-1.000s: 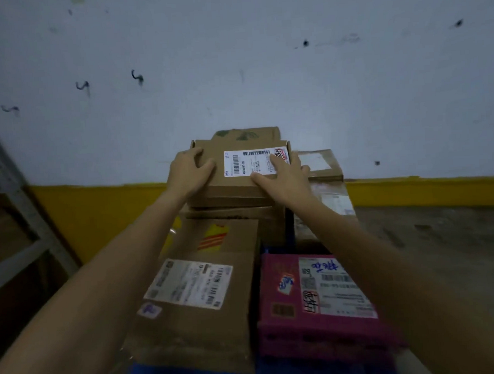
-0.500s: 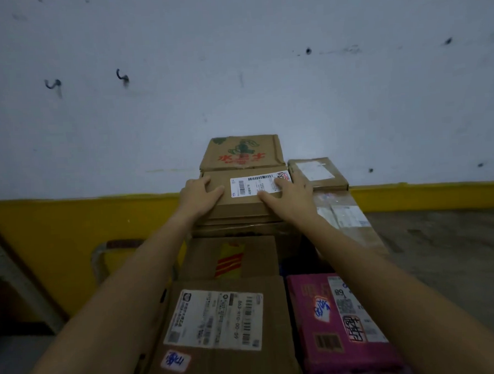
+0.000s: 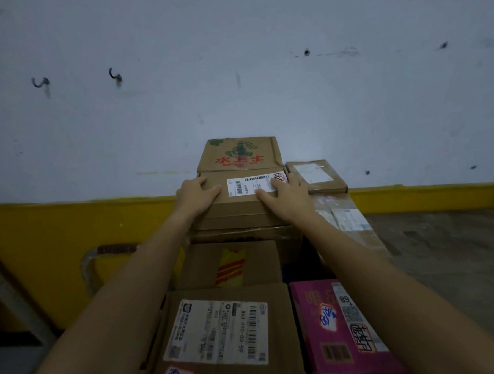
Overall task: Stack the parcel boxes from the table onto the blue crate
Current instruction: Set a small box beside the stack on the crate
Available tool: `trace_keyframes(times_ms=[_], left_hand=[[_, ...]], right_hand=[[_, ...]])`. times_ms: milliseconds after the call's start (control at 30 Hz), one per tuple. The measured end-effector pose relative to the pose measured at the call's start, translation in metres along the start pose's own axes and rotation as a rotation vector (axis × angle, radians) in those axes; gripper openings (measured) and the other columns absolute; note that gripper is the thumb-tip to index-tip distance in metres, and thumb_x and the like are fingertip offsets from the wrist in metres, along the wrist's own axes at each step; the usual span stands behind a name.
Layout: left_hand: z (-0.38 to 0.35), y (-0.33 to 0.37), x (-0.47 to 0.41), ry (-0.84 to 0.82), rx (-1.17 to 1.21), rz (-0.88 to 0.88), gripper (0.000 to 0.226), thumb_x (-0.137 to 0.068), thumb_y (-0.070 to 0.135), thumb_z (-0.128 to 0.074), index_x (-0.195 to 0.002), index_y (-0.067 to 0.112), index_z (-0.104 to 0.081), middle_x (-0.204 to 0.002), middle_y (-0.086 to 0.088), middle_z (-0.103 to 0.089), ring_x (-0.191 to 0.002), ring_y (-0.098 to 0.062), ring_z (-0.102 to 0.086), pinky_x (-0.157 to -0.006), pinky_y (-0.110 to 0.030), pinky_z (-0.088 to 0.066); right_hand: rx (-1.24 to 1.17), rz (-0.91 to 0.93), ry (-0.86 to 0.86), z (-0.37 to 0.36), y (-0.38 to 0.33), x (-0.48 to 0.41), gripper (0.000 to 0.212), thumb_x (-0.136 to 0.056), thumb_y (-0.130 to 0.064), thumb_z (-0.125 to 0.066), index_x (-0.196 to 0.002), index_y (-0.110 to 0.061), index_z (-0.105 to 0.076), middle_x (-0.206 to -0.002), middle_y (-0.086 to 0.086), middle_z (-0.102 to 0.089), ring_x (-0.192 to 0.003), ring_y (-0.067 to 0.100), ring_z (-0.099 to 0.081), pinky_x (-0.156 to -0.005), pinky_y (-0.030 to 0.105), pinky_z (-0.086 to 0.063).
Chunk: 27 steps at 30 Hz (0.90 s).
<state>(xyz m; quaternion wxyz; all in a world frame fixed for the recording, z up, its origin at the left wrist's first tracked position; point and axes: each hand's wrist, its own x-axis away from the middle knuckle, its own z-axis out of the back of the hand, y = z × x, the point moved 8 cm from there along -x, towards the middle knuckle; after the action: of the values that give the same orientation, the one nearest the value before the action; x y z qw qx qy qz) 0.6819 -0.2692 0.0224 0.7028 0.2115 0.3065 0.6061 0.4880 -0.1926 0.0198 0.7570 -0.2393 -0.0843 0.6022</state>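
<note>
Lowered onto the stack (image 3: 232,262), labelled box (image 3: 241,208) lies under left hand (image 3: 196,196) and right hand (image 3: 288,197), fingers (image 3: 277,185) flat.

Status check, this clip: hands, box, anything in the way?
Left hand, right hand resting on labelled box. Box sits atop stack. Printed box behind, no obstruction seen.

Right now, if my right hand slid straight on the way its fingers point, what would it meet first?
The right hand lies on the labelled flat box. Past that box's far edge it would likely meet the red-lettered carton behind, if that stands higher; depth is unclear.
</note>
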Motion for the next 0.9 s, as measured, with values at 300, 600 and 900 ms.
trace_keyframes(times_ms=[300, 600, 900], left_hand=[[-0.001, -0.007, -0.011, -0.034, 0.028, 0.026, 0.065, -0.088, 0.041, -0.06, -0.142, 0.01, -0.041, -0.147, -0.01, -0.041, -0.132, -0.028, -0.043, -0.106, -0.038, -0.035], [0.021, 0.0, -0.006, 0.068, -0.066, -0.01, 0.051, -0.092, 0.043, -0.049, -0.135, 0.016, -0.048, -0.137, -0.015, -0.049, -0.129, -0.036, -0.038, -0.104, -0.041, -0.029], [0.012, 0.091, 0.053, 0.225, -0.028, -0.114, 0.051, -0.093, 0.037, -0.05, -0.137, 0.013, -0.042, -0.137, -0.017, -0.047, -0.128, -0.035, -0.039, -0.104, -0.045, -0.035]], right_hand=[[0.022, -0.026, -0.007, -0.001, 0.0, -0.001, 0.061, -0.093, -0.056, -0.037, -0.144, -0.021, -0.036, -0.158, 0.013, -0.01, -0.141, 0.037, -0.015, -0.111, 0.045, -0.025], [-0.111, 0.03, 0.048, 0.017, 0.016, 0.002, 0.065, -0.091, -0.061, -0.036, -0.145, -0.024, -0.036, -0.158, 0.01, -0.015, -0.144, 0.029, -0.02, -0.115, 0.048, -0.025], [-0.185, 0.184, 0.06, 0.062, 0.061, 0.045, 0.058, -0.094, -0.051, -0.043, -0.144, -0.022, -0.037, -0.152, 0.01, -0.028, -0.14, 0.024, -0.029, -0.109, 0.038, -0.03]])
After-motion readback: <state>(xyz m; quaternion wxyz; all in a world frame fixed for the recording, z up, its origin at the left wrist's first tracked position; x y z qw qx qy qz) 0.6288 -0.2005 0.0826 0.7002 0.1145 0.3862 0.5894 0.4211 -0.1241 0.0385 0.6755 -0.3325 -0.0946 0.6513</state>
